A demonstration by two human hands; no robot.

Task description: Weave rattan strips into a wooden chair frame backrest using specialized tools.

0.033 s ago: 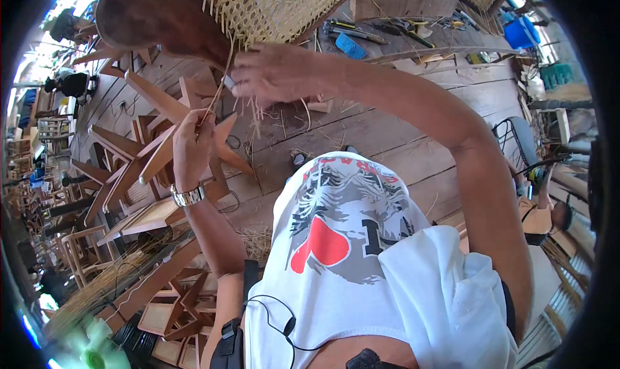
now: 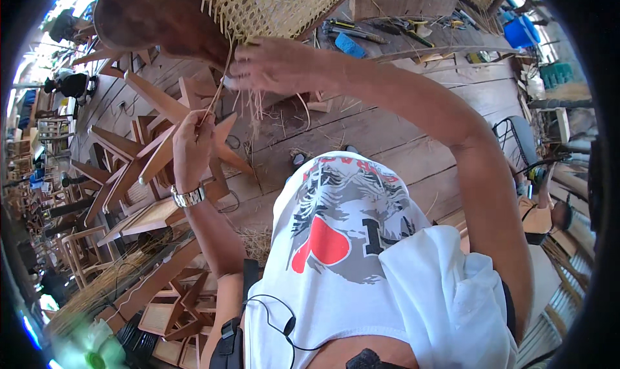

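A woven cane panel (image 2: pixel 278 7) with loose strand ends along its edge spans the top of the view, against a dark brown carved wooden piece (image 2: pixel 152 20). From that edge a thin cane strand (image 2: pixel 219 92) runs down to my left hand (image 2: pixel 192 143), whose fingers pinch it. My right hand (image 2: pixel 278 65) is just below the panel's edge, beside the strand, its fingers bent inward. A small pale grey thing shows by its fingertips; I cannot make out what it is. Thin cane ends hang below this hand.
Wooden chair frames (image 2: pixel 139 149) are piled at the left. On a work surface at the top right lie a blue block (image 2: pixel 350 45), pliers (image 2: pixel 413 33) and other hand tools. A blue bucket (image 2: pixel 520 32) stands farther right. Cane scraps litter the plank floor (image 2: pixel 387 136).
My right hand has shifted slightly to the left, and its fingers have moved a little. My left hand stays in place on the cane strand.
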